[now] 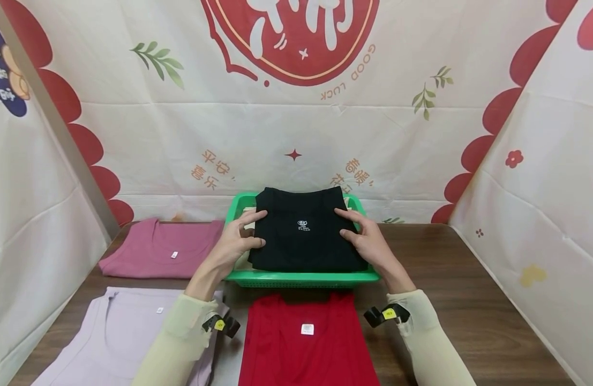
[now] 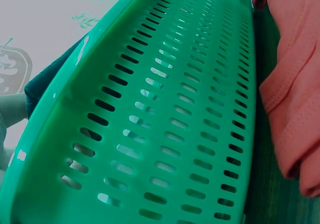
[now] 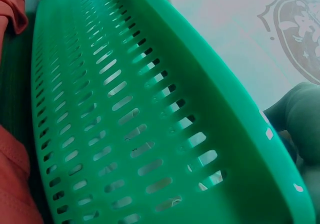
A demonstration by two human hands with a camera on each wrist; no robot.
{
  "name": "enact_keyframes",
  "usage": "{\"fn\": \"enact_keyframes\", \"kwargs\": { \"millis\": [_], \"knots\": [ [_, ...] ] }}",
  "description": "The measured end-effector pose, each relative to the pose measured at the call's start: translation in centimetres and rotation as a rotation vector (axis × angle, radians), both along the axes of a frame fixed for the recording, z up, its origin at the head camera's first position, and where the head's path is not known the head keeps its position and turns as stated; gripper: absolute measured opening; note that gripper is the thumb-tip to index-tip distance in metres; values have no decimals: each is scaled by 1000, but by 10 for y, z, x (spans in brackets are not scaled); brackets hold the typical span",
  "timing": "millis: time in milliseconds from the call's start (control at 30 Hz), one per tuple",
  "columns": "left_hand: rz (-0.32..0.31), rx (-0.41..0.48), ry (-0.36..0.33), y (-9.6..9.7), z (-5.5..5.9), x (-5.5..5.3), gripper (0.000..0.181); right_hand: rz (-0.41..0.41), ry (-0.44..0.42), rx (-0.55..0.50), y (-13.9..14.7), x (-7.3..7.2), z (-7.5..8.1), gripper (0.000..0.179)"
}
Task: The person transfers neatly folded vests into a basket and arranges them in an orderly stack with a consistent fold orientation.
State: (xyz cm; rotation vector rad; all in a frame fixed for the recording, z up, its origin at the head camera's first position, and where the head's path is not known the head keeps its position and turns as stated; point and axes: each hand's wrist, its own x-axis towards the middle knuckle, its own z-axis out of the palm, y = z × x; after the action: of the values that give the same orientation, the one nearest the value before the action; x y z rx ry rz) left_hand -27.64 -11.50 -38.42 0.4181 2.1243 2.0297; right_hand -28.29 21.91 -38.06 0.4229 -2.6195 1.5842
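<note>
1 black shirt [image 1: 298,249]: is lying mid-frame between left hand [image 1: 232,242] and right hand [image 1: 370,241], both unclenched, touching its side edges.

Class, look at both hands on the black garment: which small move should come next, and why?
Probably ease the black garment down and square it within the green basket: the left hand and right hand touch its opposite sides, and in the head view its back edge covers part of the basket's far rim.
</note>
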Motion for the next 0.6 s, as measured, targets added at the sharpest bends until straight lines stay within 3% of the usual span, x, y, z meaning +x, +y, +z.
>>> {"fn": "enact_keyframes", "kwargs": {
  "millis": [600],
  "knots": [
    [15,-49,5,2,-1,0,70,-4,-10,5,-1,-1,-1,55]
  ]
}}
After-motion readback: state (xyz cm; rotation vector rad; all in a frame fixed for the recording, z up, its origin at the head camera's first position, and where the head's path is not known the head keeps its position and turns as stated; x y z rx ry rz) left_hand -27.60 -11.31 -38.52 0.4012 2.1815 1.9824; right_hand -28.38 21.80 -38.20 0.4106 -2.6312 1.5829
